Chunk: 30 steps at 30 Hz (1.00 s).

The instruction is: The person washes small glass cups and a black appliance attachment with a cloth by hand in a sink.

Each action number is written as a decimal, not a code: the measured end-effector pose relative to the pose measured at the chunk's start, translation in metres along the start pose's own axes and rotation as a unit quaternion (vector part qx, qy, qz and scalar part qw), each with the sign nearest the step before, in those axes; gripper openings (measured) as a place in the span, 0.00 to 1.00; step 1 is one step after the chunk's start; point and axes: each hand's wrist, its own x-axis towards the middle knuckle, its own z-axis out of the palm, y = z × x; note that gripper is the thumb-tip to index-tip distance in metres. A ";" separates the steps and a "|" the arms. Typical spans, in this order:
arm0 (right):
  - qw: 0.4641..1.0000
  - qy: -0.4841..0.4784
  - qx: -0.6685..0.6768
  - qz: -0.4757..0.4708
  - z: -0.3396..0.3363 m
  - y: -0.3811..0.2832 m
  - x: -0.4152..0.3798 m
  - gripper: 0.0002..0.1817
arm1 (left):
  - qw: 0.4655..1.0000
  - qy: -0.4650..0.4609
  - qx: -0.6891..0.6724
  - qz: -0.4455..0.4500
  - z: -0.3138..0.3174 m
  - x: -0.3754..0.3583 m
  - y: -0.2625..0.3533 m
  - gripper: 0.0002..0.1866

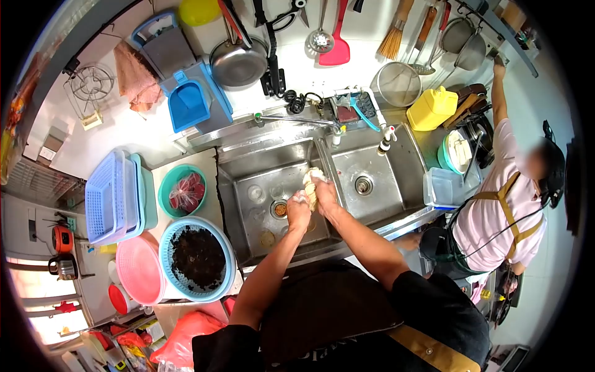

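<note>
Over the left basin (245, 186) of a steel double sink, a bunched, twisted pale cloth (309, 186) is held between both hands. My left hand (299, 212) is closed around its lower end. My right hand (325, 194) grips the upper part, close beside the left. Much of the cloth is hidden by my fingers. Below lies the basin's drain (280, 209), with brownish bits in it. A long faucet spout (297, 119) reaches across behind the hands.
To the left stand a blue basin (228, 248) of dark soaked food, a teal bowl (162, 192) with a bagged item, and stacked baskets (102, 198). The right basin (396, 180) adjoins. At right, a co-worker (496, 211) reaches toward the wall; a yellow jug (432, 108) stands behind.
</note>
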 end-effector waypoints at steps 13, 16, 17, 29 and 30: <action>0.973 -0.219 -0.063 0.036 -0.019 -0.031 0.015 0.12 | 0.993 -0.054 -0.042 -0.093 -0.009 -0.002 0.017 0.09; 0.973 -0.197 0.019 0.122 -0.008 -0.027 0.005 0.12 | 0.987 -0.056 -0.043 -0.145 -0.005 0.000 0.029 0.09; 0.971 -0.197 -0.007 0.137 -0.006 -0.027 0.003 0.12 | 0.987 -0.055 -0.037 -0.149 -0.004 -0.002 0.036 0.10; 0.871 -0.193 -0.452 -0.012 0.003 -0.053 -0.013 0.15 | 0.947 -0.034 0.250 0.197 -0.046 0.051 0.023 0.08; 0.839 -0.229 -0.494 -0.020 0.001 -0.053 -0.012 0.16 | 0.935 -0.058 0.285 0.202 -0.046 0.048 0.029 0.08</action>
